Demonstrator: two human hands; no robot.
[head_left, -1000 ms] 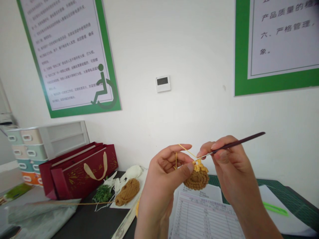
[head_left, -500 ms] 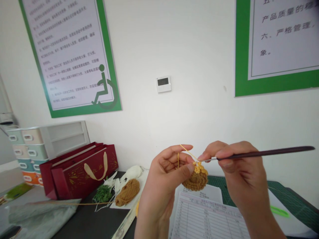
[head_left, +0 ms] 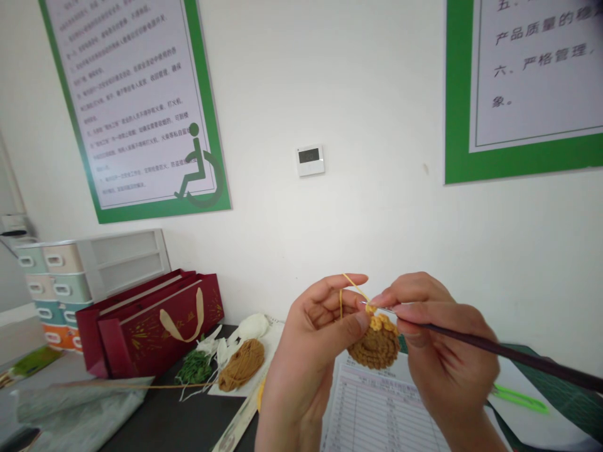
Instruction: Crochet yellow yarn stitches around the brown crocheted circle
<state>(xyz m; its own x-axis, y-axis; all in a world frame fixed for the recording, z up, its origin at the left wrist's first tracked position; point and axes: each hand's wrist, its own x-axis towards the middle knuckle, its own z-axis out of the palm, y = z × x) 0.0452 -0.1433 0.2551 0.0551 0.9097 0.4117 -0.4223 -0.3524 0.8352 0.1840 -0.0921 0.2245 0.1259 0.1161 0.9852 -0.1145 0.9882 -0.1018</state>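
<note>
Broadly, from left to right: at the far left stands a stack of small pastel plastic drawers with white handles [head_left: 70,285], and in front of it a crumpled grey-green sheet [head_left: 80,408]. Beside the drawers is a dark red paper gift bag with a cream ribbon handle [head_left: 141,348]; above hangs a white printed board bordered in green [head_left: 136,119]. Next on the black desk [head_left: 164,424] lie a bundle of green yarn [head_left: 194,369], an oval ball of brown yarn [head_left: 242,365] and a ball of white yarn [head_left: 254,326]. The left hand [head_left: 323,329] pinches, between thumb and fingers, the upper left edge of a round crocheted piece, brown with yellow stitches along its top [head_left: 374,351]; its raised index finger carries a thin yellow strand [head_left: 355,285] leading to the work. The piece is held in the air between the hands, above a printed table on white paper [head_left: 377,411]. The right hand [head_left: 445,345] pinches a slender crochet hook with a dark handle [head_left: 513,358], whose metal tip meets the yellow stitches. Farther right, a bright green plastic cutter [head_left: 521,398] rests on white paper near a dark green cutting mat [head_left: 579,405].
</note>
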